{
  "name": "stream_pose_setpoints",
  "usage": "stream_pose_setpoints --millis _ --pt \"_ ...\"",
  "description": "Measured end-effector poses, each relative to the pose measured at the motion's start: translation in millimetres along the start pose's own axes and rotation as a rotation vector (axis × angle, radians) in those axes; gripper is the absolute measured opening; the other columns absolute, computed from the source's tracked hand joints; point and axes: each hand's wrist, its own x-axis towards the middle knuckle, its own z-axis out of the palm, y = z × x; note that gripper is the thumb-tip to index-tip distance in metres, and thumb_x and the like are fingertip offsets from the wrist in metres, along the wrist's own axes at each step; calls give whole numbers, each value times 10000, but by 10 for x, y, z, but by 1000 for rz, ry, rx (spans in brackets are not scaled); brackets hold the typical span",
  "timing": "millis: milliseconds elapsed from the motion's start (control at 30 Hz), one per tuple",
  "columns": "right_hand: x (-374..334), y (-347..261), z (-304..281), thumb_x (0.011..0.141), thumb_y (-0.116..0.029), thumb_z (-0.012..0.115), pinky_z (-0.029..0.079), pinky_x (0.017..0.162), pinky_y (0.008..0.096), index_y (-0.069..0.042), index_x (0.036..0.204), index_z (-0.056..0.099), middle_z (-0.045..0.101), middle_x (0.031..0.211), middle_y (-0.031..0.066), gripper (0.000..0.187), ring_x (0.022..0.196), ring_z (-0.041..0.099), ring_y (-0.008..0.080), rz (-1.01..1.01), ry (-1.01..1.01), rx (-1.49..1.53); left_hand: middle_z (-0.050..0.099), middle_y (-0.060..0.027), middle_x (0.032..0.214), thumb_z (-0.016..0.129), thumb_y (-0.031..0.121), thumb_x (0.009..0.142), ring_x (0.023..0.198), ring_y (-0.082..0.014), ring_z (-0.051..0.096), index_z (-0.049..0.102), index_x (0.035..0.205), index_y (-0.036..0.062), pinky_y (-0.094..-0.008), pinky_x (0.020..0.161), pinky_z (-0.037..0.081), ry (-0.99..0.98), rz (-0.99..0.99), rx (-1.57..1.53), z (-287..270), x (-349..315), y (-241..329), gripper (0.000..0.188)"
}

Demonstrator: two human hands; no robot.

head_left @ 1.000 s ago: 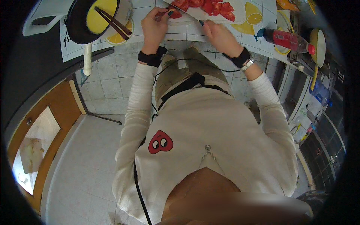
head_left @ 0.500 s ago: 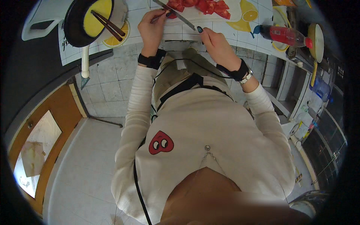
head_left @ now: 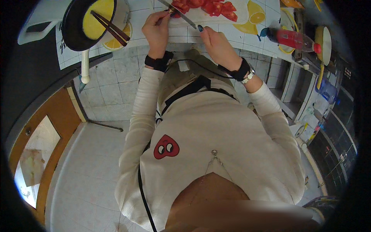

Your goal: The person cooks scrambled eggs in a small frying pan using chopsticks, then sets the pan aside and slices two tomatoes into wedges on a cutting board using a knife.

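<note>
My right hand (head_left: 221, 47) is closed round the handle end of a knife (head_left: 181, 14). Its blade slants up and to the left across the near-left edge of a white cutting board (head_left: 232, 20). Cut red tomato pieces (head_left: 222, 8) lie on the board, a few right beside the blade. At the board's left edge, my left hand (head_left: 157, 34) has its fingertips pinched together, close to the blade. What sits between those fingers is too small to make out. The knife's far end runs out of the picture at the top.
On the left stands a dark pot (head_left: 73, 27) holding yellow liquid, with brown chopsticks (head_left: 110, 28) resting across it. A white handle (head_left: 85, 67) juts past the counter edge. At the right lie a red-labelled bottle (head_left: 291, 38) and a pale round lid-like thing (head_left: 324, 45).
My right hand and the knife have shifted slightly left. The left hand keeps its pinch at nearly the same spot. The whole view has moved a little.
</note>
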Motion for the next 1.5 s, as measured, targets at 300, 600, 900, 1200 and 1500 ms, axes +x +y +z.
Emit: stream_pose_setpoints --millis 300,600,900,1200,1500 --pt "48 4 -30 939 -90 457 464 557 489 64 931 474 552 817 246 155 652 573 429 -14 -62 -64 692 -96 855 699 -21 787 726 -176 644 723 876 21 -253 665 503 15 105 86 -28 -26 100 101" --pt "214 79 166 943 -111 459 466 597 504 58 920 478 565 820 253 172 711 579 441 -56 -35 -12 704 -94 837 707 -4 782 718 -187 665 733 849 34 -272 660 521 79 105 135 -12 -86 114 81" --pt "-87 158 11 945 -134 461 487 634 488 56 947 481 569 853 227 192 713 585 427 270 -218 32 716 -66 881 718 43 806 763 -119 652 737 900 33 -244 708 515 55 46 128 -49 -67 95 97" --pt "166 331 239 961 -124 421 499 651 489 58 965 498 564 881 240 197 730 592 424 -21 -88 -33 711 -91 882 728 61 797 756 -145 668 732 920 36 -257 709 529 39 179 308 -14 -132 169 126" --pt "-187 481 115 1008 -252 387 474 651 530 25 960 508 586 791 280 306 750 581 451 -234 -10 -123 703 -92 857 725 36 789 752 -135 667 724 901 1 -255 698 529 111 -24 165 101 -223 259 117"
